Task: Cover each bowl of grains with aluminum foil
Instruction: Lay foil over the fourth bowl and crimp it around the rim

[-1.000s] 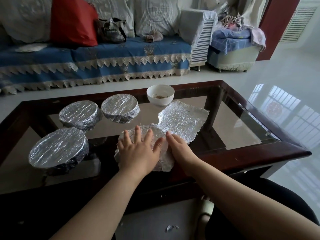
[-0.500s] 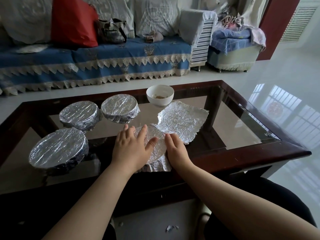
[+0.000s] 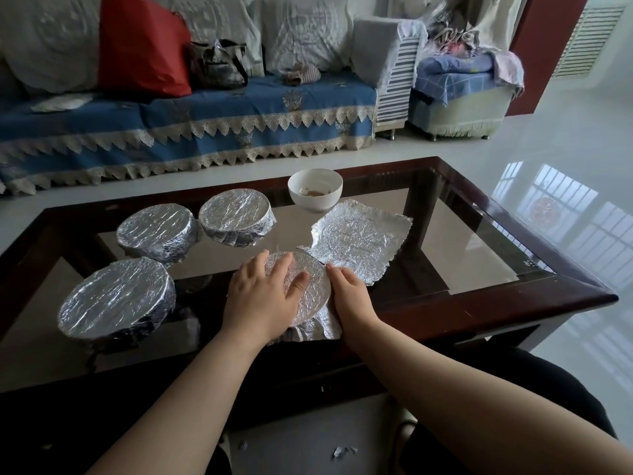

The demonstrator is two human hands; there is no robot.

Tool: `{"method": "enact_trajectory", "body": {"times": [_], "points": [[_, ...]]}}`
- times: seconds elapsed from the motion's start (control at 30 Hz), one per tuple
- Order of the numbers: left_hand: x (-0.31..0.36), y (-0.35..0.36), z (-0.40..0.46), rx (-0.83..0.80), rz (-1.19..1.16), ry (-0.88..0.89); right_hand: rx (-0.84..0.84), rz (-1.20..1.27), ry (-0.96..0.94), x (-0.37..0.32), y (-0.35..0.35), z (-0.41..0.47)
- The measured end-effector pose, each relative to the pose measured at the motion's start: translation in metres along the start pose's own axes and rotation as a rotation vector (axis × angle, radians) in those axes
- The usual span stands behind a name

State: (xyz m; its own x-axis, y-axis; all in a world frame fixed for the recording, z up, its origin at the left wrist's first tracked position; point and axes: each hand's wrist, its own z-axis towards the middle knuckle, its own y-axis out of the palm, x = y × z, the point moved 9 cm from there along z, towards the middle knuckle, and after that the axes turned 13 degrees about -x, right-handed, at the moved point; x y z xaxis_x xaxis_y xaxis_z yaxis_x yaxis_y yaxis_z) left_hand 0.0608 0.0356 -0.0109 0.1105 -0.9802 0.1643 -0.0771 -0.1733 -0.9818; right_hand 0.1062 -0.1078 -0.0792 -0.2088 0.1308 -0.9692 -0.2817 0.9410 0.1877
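Note:
A foil-draped bowl (image 3: 313,296) stands near the front of the glass table (image 3: 479,269). My left hand (image 3: 263,296) lies flat on its top, fingers straight, pressing the foil down. My right hand (image 3: 349,293) presses the foil against the bowl's right side with straight fingers. Three foil-covered bowls sit to the left: one at the front left (image 3: 114,299), one behind it (image 3: 156,231), one further right (image 3: 236,217). An uncovered white bowl (image 3: 315,190) with a little grain stands at the back. A loose foil sheet (image 3: 359,241) lies flat in front of it.
The table has a dark wooden frame (image 3: 496,303). Behind it is a sofa with a blue cover (image 3: 191,111) and a red bag (image 3: 144,46). Small foil scraps (image 3: 342,452) lie on the floor near my legs. White tiled floor spreads to the right.
My left hand slid left and back across the bowl's top, smoothing the foil. My right hand moved down the bowl's right side, folding the foil edge closer to the bowl.

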Motion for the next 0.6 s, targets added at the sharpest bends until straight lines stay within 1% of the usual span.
{"method": "enact_trajectory", "body": {"times": [0.17, 0.37, 0.5, 0.6], "points": [[0.0, -0.001, 0.0, 0.007, -0.025, -0.004, 0.007, 0.087, 0.067, 0.006, -0.001, 0.003], [0.0, -0.001, 0.0, 0.016, -0.028, -0.008, -0.012, 0.128, 0.096, 0.013, -0.002, 0.006], [0.0, -0.002, 0.0, 0.017, -0.036, -0.013, -0.057, 0.26, 0.106, 0.015, 0.0, 0.011], [-0.001, -0.001, 0.001, 0.027, -0.038, -0.014, -0.076, 0.3, 0.133, 0.019, 0.002, 0.014]]}}
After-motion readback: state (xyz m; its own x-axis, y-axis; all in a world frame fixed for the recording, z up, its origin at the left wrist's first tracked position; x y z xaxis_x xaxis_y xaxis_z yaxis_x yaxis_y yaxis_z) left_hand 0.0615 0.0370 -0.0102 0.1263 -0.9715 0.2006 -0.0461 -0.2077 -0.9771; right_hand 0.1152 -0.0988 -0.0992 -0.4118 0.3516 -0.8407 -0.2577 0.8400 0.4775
